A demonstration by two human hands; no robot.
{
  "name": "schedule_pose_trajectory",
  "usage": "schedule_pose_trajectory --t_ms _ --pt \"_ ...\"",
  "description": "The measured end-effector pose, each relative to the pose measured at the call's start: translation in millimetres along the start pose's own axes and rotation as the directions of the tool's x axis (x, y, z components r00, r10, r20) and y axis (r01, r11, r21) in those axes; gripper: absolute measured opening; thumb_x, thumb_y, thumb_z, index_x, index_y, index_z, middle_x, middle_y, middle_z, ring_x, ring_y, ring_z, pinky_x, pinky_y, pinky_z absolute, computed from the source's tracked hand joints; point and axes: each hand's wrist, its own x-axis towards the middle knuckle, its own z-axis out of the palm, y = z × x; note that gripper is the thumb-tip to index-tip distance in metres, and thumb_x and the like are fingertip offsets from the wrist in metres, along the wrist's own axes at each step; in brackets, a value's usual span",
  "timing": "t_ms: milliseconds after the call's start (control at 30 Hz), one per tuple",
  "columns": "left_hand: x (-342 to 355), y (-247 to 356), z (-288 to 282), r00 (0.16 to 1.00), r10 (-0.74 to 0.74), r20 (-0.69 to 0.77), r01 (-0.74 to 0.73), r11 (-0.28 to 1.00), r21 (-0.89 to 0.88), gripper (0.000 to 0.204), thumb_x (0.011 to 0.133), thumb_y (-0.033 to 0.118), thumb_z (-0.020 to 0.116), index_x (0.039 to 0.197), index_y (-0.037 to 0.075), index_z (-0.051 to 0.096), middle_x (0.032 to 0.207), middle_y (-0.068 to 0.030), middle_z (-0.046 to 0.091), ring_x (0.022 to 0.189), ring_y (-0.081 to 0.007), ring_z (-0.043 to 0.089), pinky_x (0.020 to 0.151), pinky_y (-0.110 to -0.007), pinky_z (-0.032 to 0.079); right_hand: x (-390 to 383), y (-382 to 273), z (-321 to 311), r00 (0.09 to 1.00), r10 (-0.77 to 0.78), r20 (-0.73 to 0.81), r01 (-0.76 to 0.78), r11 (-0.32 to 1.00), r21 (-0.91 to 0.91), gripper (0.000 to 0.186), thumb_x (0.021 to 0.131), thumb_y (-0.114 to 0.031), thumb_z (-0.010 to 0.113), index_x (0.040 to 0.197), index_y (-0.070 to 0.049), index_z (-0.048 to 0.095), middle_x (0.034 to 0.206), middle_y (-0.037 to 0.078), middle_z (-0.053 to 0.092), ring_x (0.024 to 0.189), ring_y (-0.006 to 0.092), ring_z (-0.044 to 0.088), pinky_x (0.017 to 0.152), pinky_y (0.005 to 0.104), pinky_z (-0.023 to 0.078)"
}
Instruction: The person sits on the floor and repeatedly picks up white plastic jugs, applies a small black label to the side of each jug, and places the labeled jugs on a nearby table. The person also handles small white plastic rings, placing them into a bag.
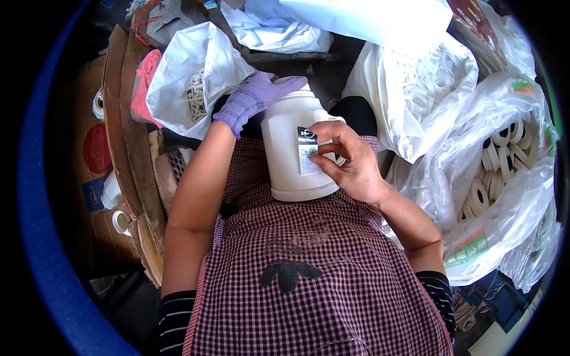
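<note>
A white plastic jug point(282, 145) with a side handle rests on my lap, its neck pointing away from me. My left hand point(254, 98), in a lavender knit glove, is closed around the neck end of the jug. My bare right hand point(350, 160) is at the jug's handle side, thumb and fingers closed on the right edge of a small black-and-white label point(307, 163). The label lies against the jug's wall; whether it is stuck down all over, I cannot tell. My right fingers partly hide the handle.
At the left, a white sack point(178, 77) holds small pale pieces, beside cardboard point(127, 148). To the right, a white sack point(386, 89) holds white rings, and a clear bag point(439, 172) holds ring-shaped parts. White sheeting point(368, 21) lies at the far side.
</note>
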Motion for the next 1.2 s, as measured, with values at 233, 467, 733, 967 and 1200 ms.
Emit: schedule_pose_trajectory --t_ms 233,467,733,967,1200 --pt "3.4 -3.7 2.5 1.000 0.014 0.006 -0.014 1.000 -0.003 0.077 0.082 0.071 0.060 0.104 -0.002 0.073 0.095 -0.0167 0.073 0.089 -0.0266 0.068 0.087 -0.036 0.050 -2.1 -1.4 0.8 0.998 0.057 0.010 -0.057 0.998 -0.006 0.046 0.084 0.011 0.067 0.125 -0.004 0.053 0.121 0.009 0.056 0.104 0.0187 0.065 0.090 0.0300 0.058" --pt "0.4 -1.0 4.0 0.999 -0.004 -0.032 0.005 1.000 0.009 0.076 0.082 0.069 0.062 0.104 -0.002 0.073 0.094 -0.0165 0.073 0.089 -0.0262 0.068 0.087 -0.036 0.050 -2.9 1.8 3.2 0.999 -0.050 -0.004 0.050 0.997 -0.066 0.048 0.083 0.010 0.068 0.125 -0.004 0.050 0.119 0.013 0.056 0.099 0.0238 0.067 0.083 0.0315 0.060" --pt "-1.6 -7.3 9.6 0.997 0.014 -0.076 -0.014 1.000 -0.004 0.076 0.081 0.070 0.062 0.100 -0.003 0.072 0.092 -0.0170 0.073 0.086 -0.0267 0.069 0.084 -0.036 0.051 -13.0 5.1 10.1 0.986 -0.158 -0.056 0.142 0.965 -0.220 0.051 0.080 0.004 0.074 0.125 -0.006 0.053 0.119 0.011 0.061 0.109 0.0279 0.064 0.091 0.0378 0.054" --pt "-11.2 0.6 3.9 0.999 0.030 -0.026 -0.032 0.997 -0.074 0.075 0.082 0.069 0.062 0.100 -0.003 0.072 0.090 -0.0172 0.072 0.084 -0.0250 0.068 0.083 -0.036 0.051 -19.0 21.1 17.0 0.978 -0.164 -0.130 0.148 0.981 -0.128 0.055 0.077 0.004 0.078 0.126 -0.007 0.055 0.126 0.013 0.062 0.121 0.0290 0.058 0.105 0.0382 0.046" --pt "-10.5 -1.6 11.6 0.996 0.064 -0.065 -0.070 0.993 -0.098 0.070 0.084 0.064 0.065 0.101 -0.003 0.072 0.089 -0.0164 0.072 0.083 -0.0228 0.068 0.081 -0.035 0.051 7.8 14.6 13.9 0.951 -0.246 -0.187 0.162 0.912 -0.376 0.061 0.075 -0.011 0.083 0.128 -0.008 0.051 0.131 0.016 0.056 0.120 0.0333 0.056 0.102 0.0411 0.047"
